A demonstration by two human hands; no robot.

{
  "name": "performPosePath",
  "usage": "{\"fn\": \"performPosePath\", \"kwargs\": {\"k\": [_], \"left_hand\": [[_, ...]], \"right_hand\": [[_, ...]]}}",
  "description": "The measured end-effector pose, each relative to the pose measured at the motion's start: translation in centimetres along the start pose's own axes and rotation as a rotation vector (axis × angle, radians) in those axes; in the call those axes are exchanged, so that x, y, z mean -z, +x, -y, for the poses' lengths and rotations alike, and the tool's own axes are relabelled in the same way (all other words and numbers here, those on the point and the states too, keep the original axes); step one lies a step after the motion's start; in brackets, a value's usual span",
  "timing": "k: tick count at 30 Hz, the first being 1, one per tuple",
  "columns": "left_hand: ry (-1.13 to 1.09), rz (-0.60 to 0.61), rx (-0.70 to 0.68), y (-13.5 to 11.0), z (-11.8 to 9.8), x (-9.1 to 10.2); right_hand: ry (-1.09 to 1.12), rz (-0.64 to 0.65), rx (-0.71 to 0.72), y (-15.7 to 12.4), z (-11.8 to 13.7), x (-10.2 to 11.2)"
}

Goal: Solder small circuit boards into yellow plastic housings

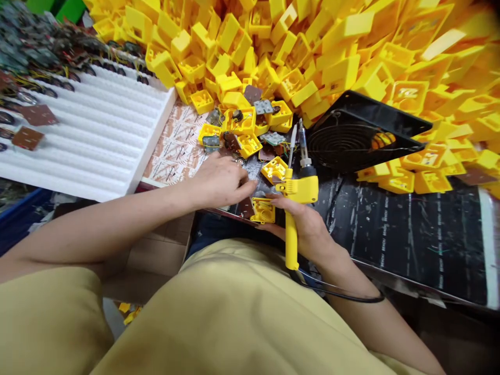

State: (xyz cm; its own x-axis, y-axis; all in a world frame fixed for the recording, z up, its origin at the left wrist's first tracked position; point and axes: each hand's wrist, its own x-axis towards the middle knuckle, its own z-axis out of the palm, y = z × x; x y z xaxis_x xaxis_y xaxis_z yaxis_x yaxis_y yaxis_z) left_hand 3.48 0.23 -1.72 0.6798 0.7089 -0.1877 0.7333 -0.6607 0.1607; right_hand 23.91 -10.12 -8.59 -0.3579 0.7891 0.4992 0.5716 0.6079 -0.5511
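Note:
My right hand (304,229) is wrapped round the yellow handle of a soldering iron (295,192), whose metal tip points away from me toward a black fan. A small yellow plastic housing (262,210) rests against the fingers of the same hand. My left hand (221,179) lies just left of it, its fingers bent and pinched on small parts at the table edge. What the left fingers grip is too small to name. Several yellow housings with circuit boards (242,133) lie just beyond both hands.
A huge heap of yellow plastic housings (312,47) fills the back. A black fan (351,138) stands right of the iron's tip. A white ridged foam tray (94,135) with brown boards lies left. A black mat (410,234) covers the table's right side.

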Motion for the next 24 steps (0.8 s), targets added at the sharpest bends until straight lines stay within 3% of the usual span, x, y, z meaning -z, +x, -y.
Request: {"fn": "performPosePath", "kwargs": {"k": [6, 10, 16, 20, 24], "left_hand": [[-0.04, 0.27, -0.053, 0.5, -1.1, 0.8], [-0.218, 0.243, -0.102, -1.0, -0.8, 0.5], [-0.726, 0.246, -0.042, -2.0, -0.1, 0.7], [-0.534, 0.172, -0.172, -1.9, 0.5, 1.2], [-0.227, 0.121, -0.19, -1.6, 0.5, 1.2]], "right_hand": [[0.012, 0.015, -0.002, -0.5, -0.2, 0.3], [0.027, 0.014, 0.023, -0.3, -0.4, 0.5], [0.116, 0.122, 0.031, 0.6, -0.1, 1.3], [0.066, 0.184, 0.019, 1.2, -0.2, 2.6], [-0.073, 0.024, 0.023, 1.4, 0.1, 2.6]]}}
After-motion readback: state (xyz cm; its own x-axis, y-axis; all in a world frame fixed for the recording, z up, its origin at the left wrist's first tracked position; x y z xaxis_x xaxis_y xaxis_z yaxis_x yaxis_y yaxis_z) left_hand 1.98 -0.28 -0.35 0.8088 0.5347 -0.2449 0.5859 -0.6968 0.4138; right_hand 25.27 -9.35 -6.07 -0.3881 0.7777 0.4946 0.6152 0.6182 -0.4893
